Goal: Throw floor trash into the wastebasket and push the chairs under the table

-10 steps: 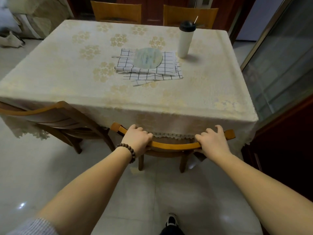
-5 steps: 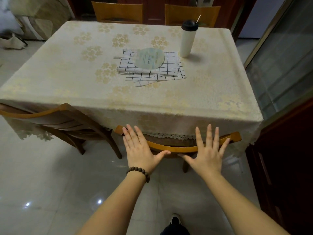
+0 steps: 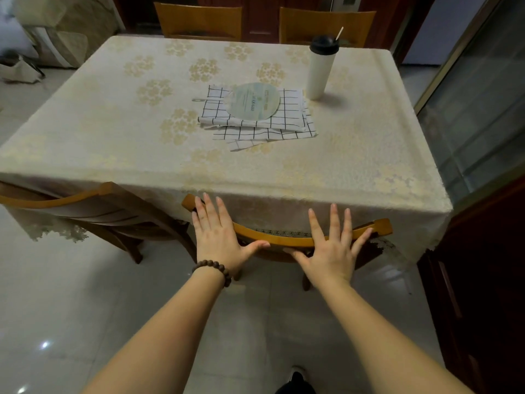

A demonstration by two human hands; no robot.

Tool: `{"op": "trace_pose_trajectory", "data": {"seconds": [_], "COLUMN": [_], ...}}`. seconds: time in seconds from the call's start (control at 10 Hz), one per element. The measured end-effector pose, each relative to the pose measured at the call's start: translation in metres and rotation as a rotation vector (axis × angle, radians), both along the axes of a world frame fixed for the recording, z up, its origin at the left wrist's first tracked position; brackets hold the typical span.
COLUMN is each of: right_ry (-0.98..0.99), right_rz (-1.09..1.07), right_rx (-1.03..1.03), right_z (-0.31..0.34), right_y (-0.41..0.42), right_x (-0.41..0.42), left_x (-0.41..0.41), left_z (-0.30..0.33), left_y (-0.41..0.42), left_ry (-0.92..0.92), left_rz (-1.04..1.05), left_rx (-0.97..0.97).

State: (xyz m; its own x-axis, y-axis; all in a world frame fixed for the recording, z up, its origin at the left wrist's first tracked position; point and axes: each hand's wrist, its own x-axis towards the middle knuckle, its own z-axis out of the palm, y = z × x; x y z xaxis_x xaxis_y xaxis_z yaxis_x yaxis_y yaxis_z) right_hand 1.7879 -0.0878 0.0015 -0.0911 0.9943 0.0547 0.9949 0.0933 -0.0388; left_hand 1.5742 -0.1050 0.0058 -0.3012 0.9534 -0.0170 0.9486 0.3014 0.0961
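1. Already the near chair [image 3: 287, 242] sits mostly under the table [image 3: 113, 132], its curved top rail against the hanging tablecloth [image 3: 284, 206]; a further shove could, I judge, bunch the lace hem between rail and table edge and drag the cloth, which would shift the white bottle [image 3: 319, 72] and the checked cloths [image 3: 255, 123] lying on top.
2. Pressing unevenly could twist the chair so a leg scrapes or catches the neighbouring chair [image 3: 93, 206] on the left, which stands angled and less tucked in.
3. Left hand [image 3: 218, 237], with a bead bracelet [image 3: 213, 270] at the wrist, lies flat over the rail's left end, fingers spread and straight, thumb out along the wood; it grips nothing.
4. Right hand [image 3: 331, 251] mirrors it near the right end, palm down, fingers splayed, gripping nothing.
5. Both arms reach forward, nearly straight.
6. No floor trash or wastebasket shows in this view.
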Motion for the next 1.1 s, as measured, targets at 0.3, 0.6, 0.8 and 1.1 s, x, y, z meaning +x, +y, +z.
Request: {"op": "trace_pose_trajectory", "data": {"seconds": [0.3, 0.6, 0.8, 1.1], "right_ry": [-0.028, -0.032, -0.061, 0.207], "right_rz": [0.029, 0.042, 0.046, 0.166], "right_rx": [-0.006, -0.001, -0.077, -0.147], "right_z": [-0.001, -0.001, 0.010, 0.060], "right_y": [0.040, 0.045, 0.042, 0.020], "right_x": [0.024, 0.031, 0.032, 0.031], "left_x": [0.024, 0.031, 0.030, 0.015], "left_z": [-0.005, -0.002, 0.013, 0.065], "left_y": [0.028, 0.031, 0.030, -0.011], "left_ry": [-0.041, -0.026, -0.077, -0.171], "left_rz": [0.025, 0.036, 0.025, -0.066], "left_rx": [0.042, 0.012, -0.096, -0.016]}}
